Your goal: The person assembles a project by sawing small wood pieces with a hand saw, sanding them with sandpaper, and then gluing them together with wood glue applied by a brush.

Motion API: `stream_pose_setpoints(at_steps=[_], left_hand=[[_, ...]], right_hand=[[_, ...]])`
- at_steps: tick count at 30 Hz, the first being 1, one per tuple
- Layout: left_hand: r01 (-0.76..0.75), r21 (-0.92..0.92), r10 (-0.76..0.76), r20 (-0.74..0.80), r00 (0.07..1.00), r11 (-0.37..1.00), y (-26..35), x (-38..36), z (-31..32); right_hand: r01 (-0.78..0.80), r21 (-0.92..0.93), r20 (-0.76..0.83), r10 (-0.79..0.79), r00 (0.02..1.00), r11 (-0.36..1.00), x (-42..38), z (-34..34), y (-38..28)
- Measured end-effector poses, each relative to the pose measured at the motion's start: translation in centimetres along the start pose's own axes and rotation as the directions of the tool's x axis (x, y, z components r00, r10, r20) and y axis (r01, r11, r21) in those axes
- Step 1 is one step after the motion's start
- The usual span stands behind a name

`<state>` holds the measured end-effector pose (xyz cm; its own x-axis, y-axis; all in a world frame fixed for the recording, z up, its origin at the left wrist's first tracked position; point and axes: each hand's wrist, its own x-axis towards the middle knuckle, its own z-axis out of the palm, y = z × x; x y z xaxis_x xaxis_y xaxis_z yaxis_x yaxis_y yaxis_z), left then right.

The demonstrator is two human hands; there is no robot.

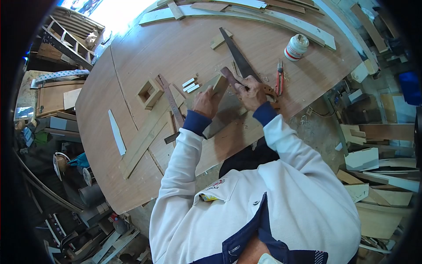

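Note:
My left hand is closed around a small wooden piece above the near side of the table. My right hand grips a dark reddish-brown strip that looks like sandpaper, its end close to the wooden piece; contact is hard to make out. Beside the right hand lies a handsaw, its blade pointing away and its wooden handle partly hidden. A red utility knife rests right of the saw. Left of my hands is a rusty metal try square on a long board.
On the wooden table stand a small open wooden box and a white jar. Small white-topped blocks and a white pointed strip lie nearby. Long boards line the far edge. Wood scraps are piled at right.

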<state>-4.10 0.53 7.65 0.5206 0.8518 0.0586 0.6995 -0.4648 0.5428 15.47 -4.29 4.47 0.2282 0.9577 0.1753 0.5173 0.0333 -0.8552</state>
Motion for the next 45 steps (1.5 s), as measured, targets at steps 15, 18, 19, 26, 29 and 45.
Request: stream_pose_setpoints(at_steps=[15,18,19,26,29,45], left_hand=[[0.198,0.017,-0.197,0.223,0.955,0.980,-3.5,2.1,2.9],[0.167,0.292,-0.186,0.039,0.982,0.942,-2.4,1.0,3.8],[0.167,0.293,-0.187,0.040,0.982,0.941,-1.5,0.2,3.9],[0.140,0.295,-0.157,0.033,0.987,0.945,-0.1,-4.1,5.6],[0.159,0.275,-0.177,0.042,0.983,0.948,-1.1,-3.9,6.6],[0.077,0.178,-0.069,-0.052,0.996,0.981,-1.6,-4.0,6.6]], right_hand=[[0.008,-0.120,-0.150,-0.026,0.988,0.993,-3.5,0.5,2.5],[-0.039,-0.134,-0.101,0.025,0.995,0.990,-3.8,0.2,2.0],[-0.044,-0.149,-0.088,0.031,0.996,0.988,-3.8,0.2,1.9],[0.111,-0.320,-0.066,-0.139,0.988,0.941,-4.1,1.3,1.2],[0.158,-0.404,0.043,-0.153,0.987,0.901,-4.8,2.0,0.5],[0.155,-0.570,0.111,-0.111,0.988,0.807,2.3,4.4,0.7]])
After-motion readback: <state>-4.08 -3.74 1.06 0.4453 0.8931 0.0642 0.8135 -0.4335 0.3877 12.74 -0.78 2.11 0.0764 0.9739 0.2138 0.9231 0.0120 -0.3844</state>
